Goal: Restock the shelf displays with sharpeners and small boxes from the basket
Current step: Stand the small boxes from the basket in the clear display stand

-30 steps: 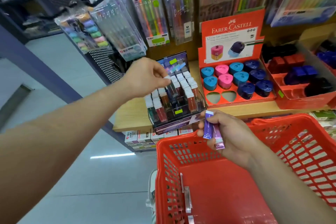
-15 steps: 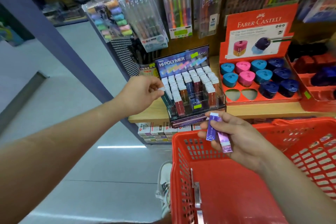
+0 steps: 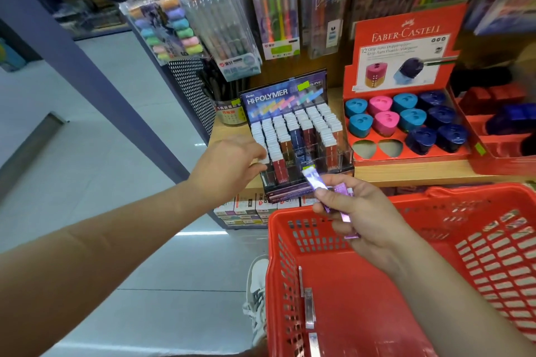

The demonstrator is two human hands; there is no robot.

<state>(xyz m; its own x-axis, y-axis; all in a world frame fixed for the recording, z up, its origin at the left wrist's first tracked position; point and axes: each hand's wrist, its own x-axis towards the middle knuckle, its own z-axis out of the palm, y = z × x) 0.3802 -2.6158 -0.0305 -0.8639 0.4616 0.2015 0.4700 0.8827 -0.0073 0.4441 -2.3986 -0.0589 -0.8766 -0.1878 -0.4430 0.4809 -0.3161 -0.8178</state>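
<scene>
My right hand (image 3: 365,217) grips purple boxes (image 3: 313,180); my left hand (image 3: 229,159) is at the rack (image 3: 285,93), its grip unclear. Next, I'd slot one in.

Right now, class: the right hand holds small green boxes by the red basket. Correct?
Not quite: the head view shows the small boxes are purple, not green. The right hand does hold them by the red basket.

So it's a shop aisle with a glossy pale grey tiled floor (image 3: 116,240) catching a white strip of light glare (image 3: 200,232), a slanted grey-purple upright (image 3: 87,66), a black perforated side panel (image 3: 190,90) and a light wooden shelf board (image 3: 406,174).
</scene>
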